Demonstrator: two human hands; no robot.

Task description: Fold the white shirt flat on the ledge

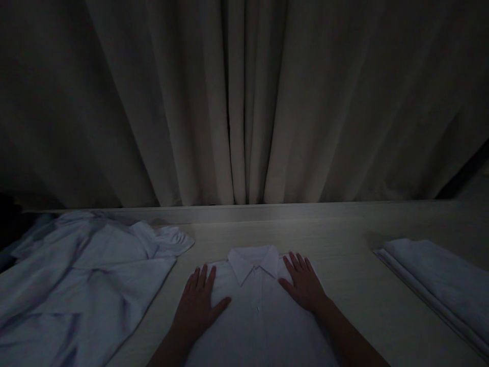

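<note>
A folded white shirt point(260, 311) lay collar-up on the pale table point(344, 224), its pointed collar spread and its button line running down the middle. The left hand point(198, 303) rested flat on the shirt left of the collar, fingers together, thumb out. The right hand point(303, 283) pressed flat right of the collar, fingers slightly spread. Left of the shirt sprawled rumpled shirts point(84, 275); to its right sat a folded stack point(439, 280).

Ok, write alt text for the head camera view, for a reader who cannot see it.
In dim light, a person's left hand and right hand lie flat, fingers spread, on a folded white collared shirt on a pale wooden table. Loose white shirts lie heaped at left, folded white cloth at right, grey curtains behind.
</note>
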